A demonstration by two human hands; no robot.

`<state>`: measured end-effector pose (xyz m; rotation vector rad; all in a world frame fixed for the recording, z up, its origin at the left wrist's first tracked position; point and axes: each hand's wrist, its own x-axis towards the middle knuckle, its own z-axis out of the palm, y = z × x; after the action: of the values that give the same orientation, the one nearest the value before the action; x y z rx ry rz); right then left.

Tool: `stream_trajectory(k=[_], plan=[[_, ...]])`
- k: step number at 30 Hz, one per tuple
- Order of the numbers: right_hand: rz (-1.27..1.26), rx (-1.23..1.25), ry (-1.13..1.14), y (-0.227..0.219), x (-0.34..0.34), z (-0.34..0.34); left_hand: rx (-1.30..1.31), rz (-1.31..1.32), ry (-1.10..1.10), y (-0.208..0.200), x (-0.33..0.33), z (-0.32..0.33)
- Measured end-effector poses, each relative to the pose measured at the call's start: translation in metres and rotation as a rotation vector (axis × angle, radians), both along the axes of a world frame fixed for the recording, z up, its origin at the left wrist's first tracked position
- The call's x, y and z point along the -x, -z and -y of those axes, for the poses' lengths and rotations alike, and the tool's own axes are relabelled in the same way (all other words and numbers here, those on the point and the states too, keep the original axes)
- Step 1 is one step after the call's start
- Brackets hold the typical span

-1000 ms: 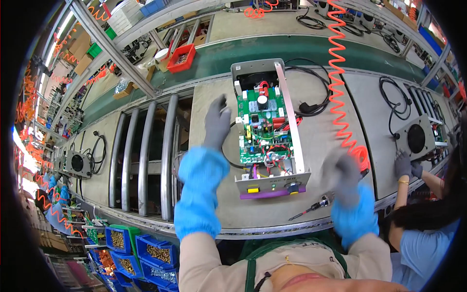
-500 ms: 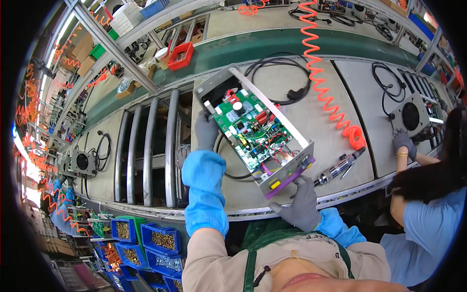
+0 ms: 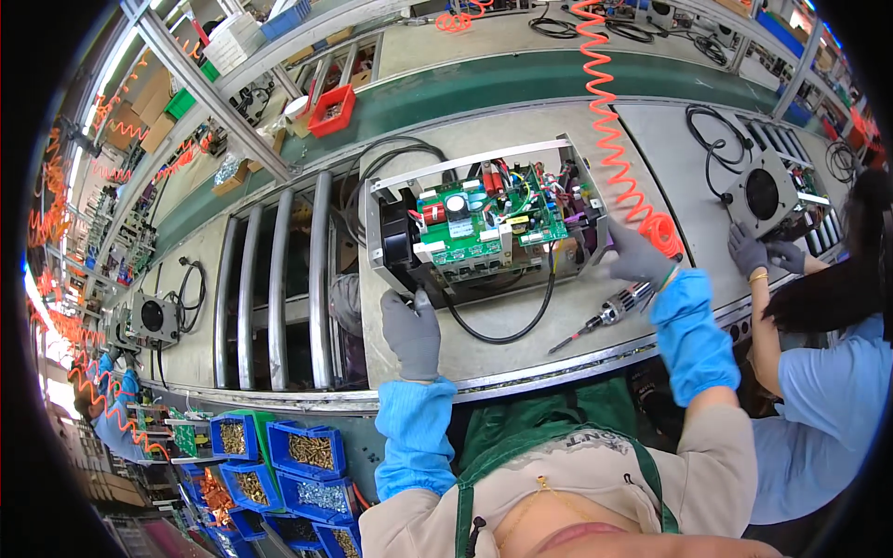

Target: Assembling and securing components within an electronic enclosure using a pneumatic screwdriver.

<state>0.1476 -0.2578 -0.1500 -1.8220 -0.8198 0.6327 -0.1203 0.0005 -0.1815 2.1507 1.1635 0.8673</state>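
Observation:
An open metal chassis (image 3: 558, 147) lies lengthwise in front of me, with a green circuit board (image 3: 479, 244) and a black fan (image 3: 398, 240) at its left end. My left hand (image 3: 411, 333), in a grey glove, is closed at the near left corner, fingertips partly hidden by the chassis. At the right end panel, my gloved right hand (image 3: 640, 255) grips the edge; some fingers are out of sight behind it. A black cable (image 3: 502, 340) loops out in front of the chassis. Close to my right hand, a silver power screwdriver (image 3: 619, 305) lies on the bench.
A coiled orange air hose (image 3: 606, 139) hangs down behind my right hand. Metal rollers (image 3: 279, 288) are on the left. Blue bins (image 3: 312, 453) of screws stand lower left. On the right, a co-worker's gloved hands (image 3: 749, 251) touch another unit (image 3: 767, 197). A red bin (image 3: 331, 110) stands beyond.
The chassis has turned from slanted to nearly lengthwise, its fan end now to the left. My left hand has moved nearer me; my right hand has moved up and right with the end panel.

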Motion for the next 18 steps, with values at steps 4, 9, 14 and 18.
stream_trajectory(k=[4, 9, 14, 18], plan=[[0.611, 0.684, -0.548, 0.021, -0.015, 0.051, 0.059, 0.174, 0.079, 0.012, 0.004, -0.002], [0.943, 0.869, -0.528, 0.011, 0.010, 0.065, 0.033, 0.266, 0.071, -0.009, 0.015, 0.037], [0.821, 0.807, -0.672, -0.016, 0.068, 0.037, -0.046, 0.110, 0.849, -0.040, 0.015, 0.097], [0.307, 0.637, -0.789, -0.034, 0.111, 0.031, -0.184, -0.134, 0.945, -0.044, 0.016, 0.135]])
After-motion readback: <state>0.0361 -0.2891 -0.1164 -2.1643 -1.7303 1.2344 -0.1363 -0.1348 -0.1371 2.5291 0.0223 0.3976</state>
